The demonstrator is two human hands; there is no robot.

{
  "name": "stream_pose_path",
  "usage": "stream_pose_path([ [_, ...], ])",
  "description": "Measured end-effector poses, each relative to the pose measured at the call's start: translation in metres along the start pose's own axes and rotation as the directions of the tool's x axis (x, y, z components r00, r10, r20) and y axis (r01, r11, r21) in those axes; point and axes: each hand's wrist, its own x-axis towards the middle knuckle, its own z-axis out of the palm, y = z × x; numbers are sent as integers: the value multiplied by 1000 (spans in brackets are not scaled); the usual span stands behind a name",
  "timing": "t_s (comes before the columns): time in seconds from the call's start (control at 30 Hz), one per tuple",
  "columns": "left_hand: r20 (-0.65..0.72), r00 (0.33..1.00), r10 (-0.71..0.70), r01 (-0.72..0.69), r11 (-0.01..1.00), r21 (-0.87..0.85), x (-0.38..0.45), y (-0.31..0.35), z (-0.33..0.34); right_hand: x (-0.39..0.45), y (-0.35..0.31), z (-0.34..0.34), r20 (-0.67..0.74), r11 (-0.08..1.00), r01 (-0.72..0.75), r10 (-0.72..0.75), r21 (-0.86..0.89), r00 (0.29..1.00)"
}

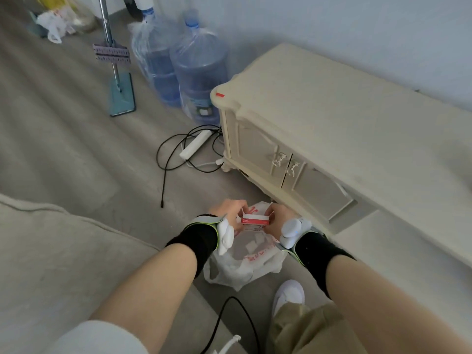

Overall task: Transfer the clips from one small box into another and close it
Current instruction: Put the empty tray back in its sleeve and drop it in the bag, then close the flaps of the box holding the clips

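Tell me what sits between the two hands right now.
In the head view, a small red-and-white box sits between the left hand and the right hand, held by both above a white plastic bag.

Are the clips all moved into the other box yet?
I cannot tell. Both hands, left hand and right hand, hold a small red and white box above a plastic bag. No clips show. A second box isn't clearly visible, so moving and closing may remain.

Both hands (231, 213) (277, 217) grip small box (255, 221).
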Motion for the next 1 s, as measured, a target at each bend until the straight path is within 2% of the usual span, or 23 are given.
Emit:
stream_pose_path([
  [0.1, 60, 998, -27, 24, 999, 41, 4, -4, 0, 5, 4, 2, 72, 1000, -26, 25, 13, 997],
  [0.17, 102, 993, -62, 59, 998, 27, 6, -8, 2, 9, 8, 2, 110, 996, -34, 25, 82, 994],
  [0.33, 44, 996, -76, 70, 991, 118, 6, -15, 4, 11, 20, -2, 94, 993, -72, 62, 98, 994],
  [0.5, 37, 997, -68, 63, 992, 113, 9, -10, -9, 14, 19, -23, 110, 993, -115, 111, 32, 988],
  [0.73, -38, 999, -10, 12, 997, 78, 11, 27, -40, -4, 17, -63, -13, 991, -89, 91, 105, 996],
  [0.8, -53, 998, 21, -15, 995, 101, 10, 41, -51, -8, 16, -73, -47, 987, -88, 95, 133, 994],
  [0.93, -54, 994, 95, -84, 981, 174, 3, 87, -76, -28, 18, -117, -66, 979, 13, 1, 203, 998],
  [1.0, -57, 988, 145, -130, 968, 216, -3, 118, -89, -42, 21, -143, -122, 971, 36, -7, 237, 993],
])
